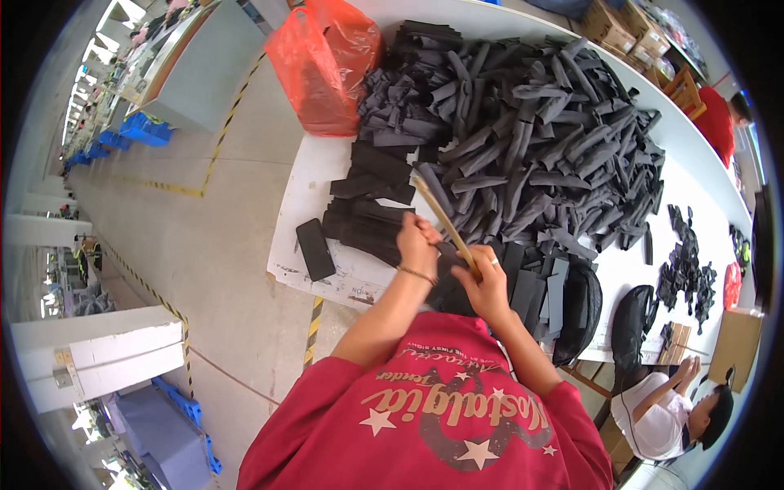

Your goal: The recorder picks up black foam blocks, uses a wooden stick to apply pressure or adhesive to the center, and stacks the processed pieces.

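Observation:
My right hand point(485, 286), with a ring on one finger, is closed around the lower end of a slim wooden stick point(442, 214). The stick slants up and to the left, its far tip beside the heap of black fabric pieces point(523, 139). Just left of it my left hand point(419, 242) is closed, seemingly gripping a dark fabric strip point(447, 251) that lies between both hands. Its fingertips are partly hidden. Flat black strips point(359, 226) lie stacked beside the left hand, and more black and grey strips point(535, 286) are to the right of my right hand.
A black phone point(315, 250) lies at the white table's point(327, 155) left edge. A red plastic bag point(327, 69) stands at the far left corner. Black mesh bags point(578, 310) sit along the near edge. A person in white point(657, 416) sits at the right.

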The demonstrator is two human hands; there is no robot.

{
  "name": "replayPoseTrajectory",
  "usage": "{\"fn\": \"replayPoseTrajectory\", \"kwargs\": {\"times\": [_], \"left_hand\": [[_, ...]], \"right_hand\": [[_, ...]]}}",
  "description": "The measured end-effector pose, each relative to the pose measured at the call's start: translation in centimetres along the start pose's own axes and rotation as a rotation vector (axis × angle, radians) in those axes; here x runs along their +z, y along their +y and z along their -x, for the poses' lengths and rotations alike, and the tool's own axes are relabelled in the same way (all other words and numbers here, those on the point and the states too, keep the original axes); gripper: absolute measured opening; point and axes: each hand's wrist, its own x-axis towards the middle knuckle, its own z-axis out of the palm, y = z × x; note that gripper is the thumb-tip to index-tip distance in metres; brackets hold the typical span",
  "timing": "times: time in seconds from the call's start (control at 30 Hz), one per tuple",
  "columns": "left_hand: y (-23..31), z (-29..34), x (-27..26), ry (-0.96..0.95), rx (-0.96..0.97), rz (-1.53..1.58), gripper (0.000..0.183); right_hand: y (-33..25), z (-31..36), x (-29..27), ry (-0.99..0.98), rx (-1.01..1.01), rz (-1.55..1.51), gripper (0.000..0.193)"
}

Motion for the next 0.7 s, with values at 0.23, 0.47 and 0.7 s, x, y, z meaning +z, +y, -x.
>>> {"fn": "replayPoseTrajectory", "kwargs": {"times": [0.23, 0.47, 0.7], "left_hand": [[3.5, 2.6, 0.6, 0.011, 0.5, -0.596, 0.034], [-1.7, 9.5, -0.1, -0.729, -0.093, -1.332, 0.026], [2.7, 6.7, -2.0, -0.714, 0.121, -1.448, 0.019]], "right_hand": [[0.7, 0.1, -0.4, -0.019, 0.567, -0.556, 0.006], [1.1, -1.8, -4.8, 0.15, 0.369, -0.061, 0.008], [1.9, -7.7, -22.5, 0.975, 0.382, 0.121, 0.029]]}}
